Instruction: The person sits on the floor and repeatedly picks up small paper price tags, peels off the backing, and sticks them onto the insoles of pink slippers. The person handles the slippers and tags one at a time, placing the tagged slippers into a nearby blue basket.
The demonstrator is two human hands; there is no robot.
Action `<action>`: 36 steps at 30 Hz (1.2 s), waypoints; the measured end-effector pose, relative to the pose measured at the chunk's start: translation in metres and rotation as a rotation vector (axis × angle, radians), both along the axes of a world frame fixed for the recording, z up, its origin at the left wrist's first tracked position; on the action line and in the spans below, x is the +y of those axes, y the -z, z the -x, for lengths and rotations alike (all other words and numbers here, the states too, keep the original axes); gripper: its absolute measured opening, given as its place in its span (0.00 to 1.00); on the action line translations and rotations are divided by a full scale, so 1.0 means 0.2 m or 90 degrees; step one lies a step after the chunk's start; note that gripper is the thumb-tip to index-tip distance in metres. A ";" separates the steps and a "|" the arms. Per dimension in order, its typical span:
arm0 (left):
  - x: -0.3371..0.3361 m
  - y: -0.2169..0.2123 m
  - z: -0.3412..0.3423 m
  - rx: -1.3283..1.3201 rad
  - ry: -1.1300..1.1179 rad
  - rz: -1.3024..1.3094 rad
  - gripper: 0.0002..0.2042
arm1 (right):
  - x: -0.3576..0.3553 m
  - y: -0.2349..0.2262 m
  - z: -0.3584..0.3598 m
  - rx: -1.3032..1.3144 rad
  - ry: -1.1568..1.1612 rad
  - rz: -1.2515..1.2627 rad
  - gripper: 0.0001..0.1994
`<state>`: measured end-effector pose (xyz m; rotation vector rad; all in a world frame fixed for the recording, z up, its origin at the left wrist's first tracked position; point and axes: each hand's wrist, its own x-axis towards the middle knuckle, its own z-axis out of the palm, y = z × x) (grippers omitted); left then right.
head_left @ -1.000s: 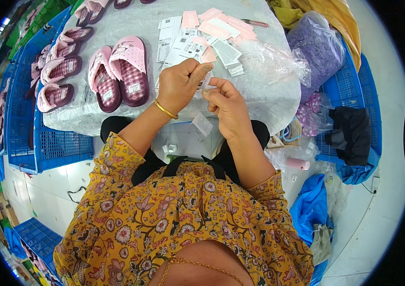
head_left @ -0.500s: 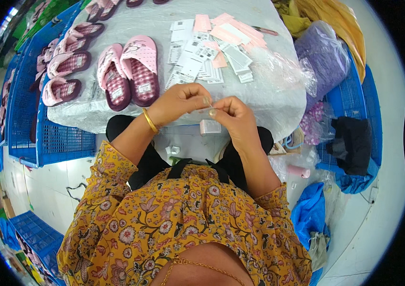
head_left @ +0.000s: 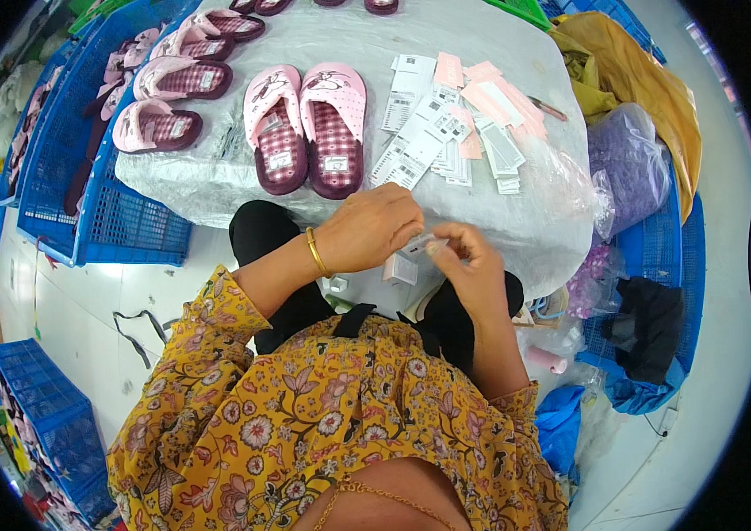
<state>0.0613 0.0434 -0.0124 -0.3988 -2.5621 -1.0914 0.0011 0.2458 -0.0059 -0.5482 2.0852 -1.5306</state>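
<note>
The left hand (head_left: 374, 232), a gold bangle (head_left: 314, 253) on its wrist, is curled with fingertips pinched on one end of a small clear plastic strip (head_left: 424, 244); the right hand (head_left: 473, 265) meets it from the right, thumb and forefinger closed on the strip's other end, so both hands grasp the same piece and nearly touch. Whether anything more is tucked inside the fingers cannot be told. The strip sits between the two hands, just off the near edge of the table covered in grey-white plastic sheet (head_left: 216, 181), above the person's lap. Just below the hands hangs a small white paper tag (head_left: 400, 269), close to the strip though its attachment cannot be told. On the table beyond the hands lies a pair of pink and maroon checked slippers (head_left: 306, 128), toes pointing away, and to their right a scatter of white and pink paper tags (head_left: 455, 119). Farther left, more pink slippers (head_left: 172, 97) rest across the table's edge and a blue plastic crate (head_left: 92, 203). To the right of the table sit a translucent purple bag (head_left: 632, 168) and a yellow-brown sack (head_left: 650, 97). Nothing lies between the hands and the table.
</note>
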 end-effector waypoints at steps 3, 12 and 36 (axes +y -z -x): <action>-0.04 -0.05 -0.03 0.033 -0.008 -0.002 0.04 | -0.07 -0.05 0.00 -0.085 -0.008 0.093 0.10; -0.23 -0.07 -0.10 0.111 0.003 0.022 0.06 | -0.25 -0.03 -0.02 -0.214 -0.111 0.136 0.07; -0.86 0.02 0.12 0.060 -0.211 0.266 0.05 | -0.99 0.03 0.13 0.007 -0.047 0.003 0.16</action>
